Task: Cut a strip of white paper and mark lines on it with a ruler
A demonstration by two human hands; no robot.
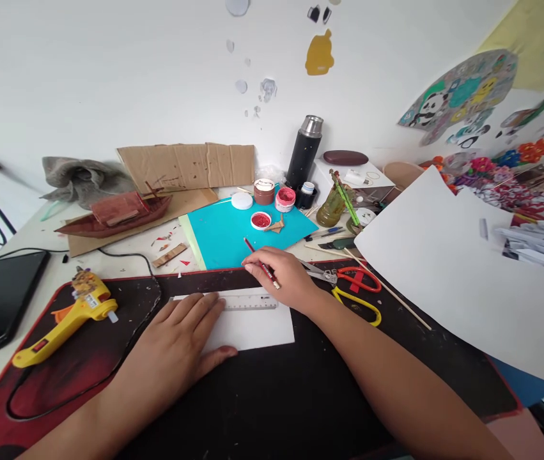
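Observation:
A small white sheet point(257, 331) lies on the dark mat, with a clear ruler point(250, 302) across its upper part. My left hand point(188, 332) is spread flat over the left end of the ruler and the sheet, its thumb resting on the paper. Held between the fingers of my right hand point(281, 275) is a dark red pencil point(263, 265). The pencil slants, its tip pointing up and left, off the sheet near the blue sheet's lower edge. My right hand is just above the ruler's right part.
Left are a yellow glue gun point(73, 316), its cord and a black tablet point(6, 300). Behind stand a red model boat point(118, 214), paint jars on a blue sheet point(214, 233) and a black flask point(304, 153). Right are scissors point(358, 306) and large white paper point(444, 268).

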